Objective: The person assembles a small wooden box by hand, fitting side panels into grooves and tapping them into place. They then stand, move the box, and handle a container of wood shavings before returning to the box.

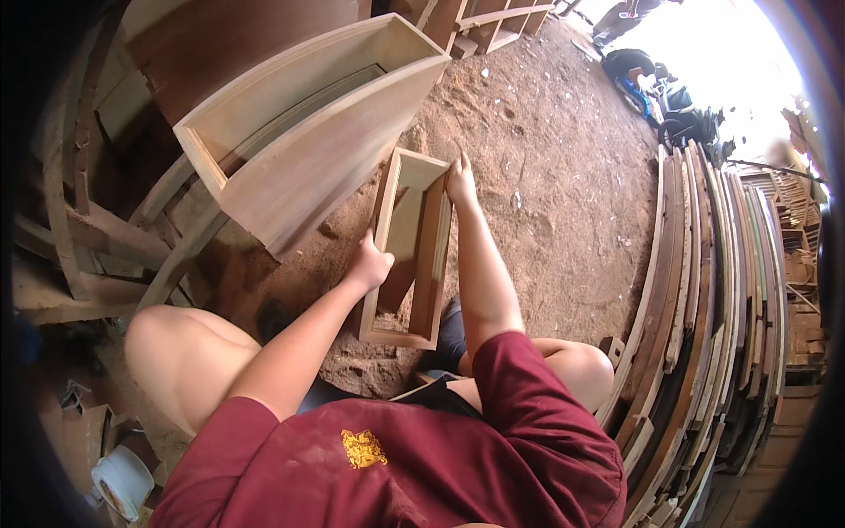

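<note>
Between my knees I hold a narrow wooden box frame (429,273), open at the top, with its long sides running away from me. Sandy ground shows through part of its bottom. My left hand (373,263) is closed around the left long side, near the middle. At the far right corner, my right hand (460,180) grips the other side, its thumb or a finger pointing up past the edge. Just beyond, to the left, stands a larger wooden drawer box (339,145), open at the top, with a pale wide side facing me.
Curved wooden frame parts (176,198) crowd the left. A long stack of wooden boards (695,299) lines the right. A white bucket (123,482) sits at lower left. Dark bags (629,66) lie at the far right, near a person's legs (616,25). The ground (554,176) is sandy.
</note>
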Demonstrator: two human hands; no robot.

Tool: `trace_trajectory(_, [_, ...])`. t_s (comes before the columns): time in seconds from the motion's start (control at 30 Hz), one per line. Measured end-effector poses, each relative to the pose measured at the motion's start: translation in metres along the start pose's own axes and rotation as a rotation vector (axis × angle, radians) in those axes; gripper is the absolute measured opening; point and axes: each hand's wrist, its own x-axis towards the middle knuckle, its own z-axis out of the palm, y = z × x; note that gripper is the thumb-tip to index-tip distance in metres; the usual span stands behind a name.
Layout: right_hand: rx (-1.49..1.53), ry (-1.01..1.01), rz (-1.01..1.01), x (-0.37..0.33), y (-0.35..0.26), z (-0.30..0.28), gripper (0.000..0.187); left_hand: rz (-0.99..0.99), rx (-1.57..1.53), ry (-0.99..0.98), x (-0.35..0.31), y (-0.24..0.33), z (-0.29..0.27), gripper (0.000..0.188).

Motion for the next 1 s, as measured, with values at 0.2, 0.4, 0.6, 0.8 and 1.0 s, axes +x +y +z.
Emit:
trace_trajectory(0.2, [0.001,-0.05,0.024,-0.008,0.004,0.004,0.058,-0.021,0.036,-0.011,-0.001,-0.004,-0.005,0.081])
trace_trajectory(0.4, [0.041,-0.132,0.076,-0.088,-0.009,-0.015,0.058,-0.004,0.022,-0.022,-0.004,-0.004,-0.009,0.08])
trace_trajectory(0.6, [-0.063,-0.139,0.1,-0.138,0.0,-0.026,0.06,0.031,-0.074,-0.028,-0.005,0.004,-0.007,0.08])
trace_trajectory(0.8, [-0.024,-0.116,0.178,-0.138,-0.016,-0.027,0.067,-0.042,-0.062,-0.021,-0.007,0.01,-0.007,0.082])
trace_trajectory(1.0, [-0.005,-0.092,0.202,-0.069,-0.017,-0.004,0.072,-0.049,-0.089,-0.032,-0.001,-0.003,-0.007,0.083])
